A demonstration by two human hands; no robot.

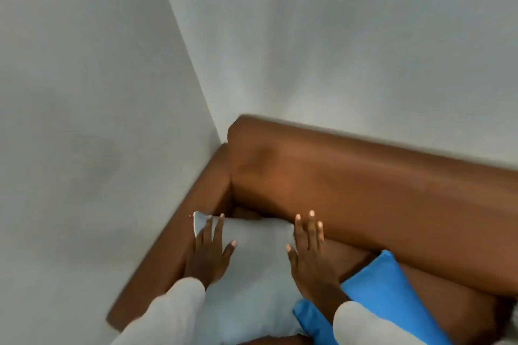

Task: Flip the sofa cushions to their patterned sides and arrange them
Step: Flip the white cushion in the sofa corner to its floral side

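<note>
A plain pale grey cushion (253,269) lies on the seat in the left corner of a brown leather sofa (364,190). My left hand (210,252) rests flat on its left part, fingers spread toward the far left corner. At the cushion's right edge my right hand (308,252) lies flat with fingers apart, fingertips near the backrest. A bright blue cushion (384,288) lies to the right, partly under my right forearm. No patterned side shows on either cushion. The picture is blurred by motion.
The sofa's armrest (179,246) runs along the left, close to a white wall (84,120). Another white wall (336,36) stands behind the backrest. Both my sleeves are white.
</note>
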